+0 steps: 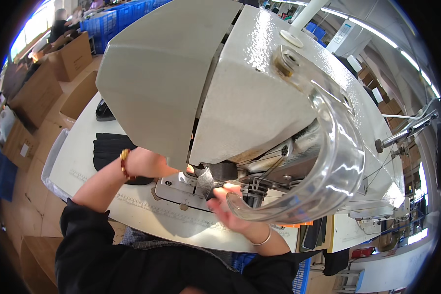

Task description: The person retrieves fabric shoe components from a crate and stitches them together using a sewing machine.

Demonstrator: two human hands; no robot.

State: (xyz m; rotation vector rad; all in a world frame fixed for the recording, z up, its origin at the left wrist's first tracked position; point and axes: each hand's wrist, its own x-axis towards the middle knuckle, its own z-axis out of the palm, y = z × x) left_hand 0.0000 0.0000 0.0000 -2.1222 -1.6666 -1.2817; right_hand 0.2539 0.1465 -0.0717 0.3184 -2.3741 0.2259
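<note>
Machine (157, 73), one, sat nearest the camera; its head blocked most of the view behind. One clear guard (345, 161) curved off its right side. One dark piece (207, 182), part grey, part black, lay under the head over the right end of the plate (179, 190).

Two hands in. Right grip (230, 208) pinched the piece's near edge, fingers partly behind the guard's lower end. Left grip (157, 165) was at the piece's left, fingers mostly behind the head; couldn't tell if it was grasping. One bracelet (124, 164) on the left wrist, one bangle (263, 237) on the right.

One stack (108, 147) of black pieces lay left on the bench (73, 152), layer count unclear; one black item (104, 111) beyond it.

Edges: open strip from stack to the bench's left rim, more along the front edge below the plate. Left side tight, forearm against the stack in view. Right side tight too: guard just beside the hand.
</note>
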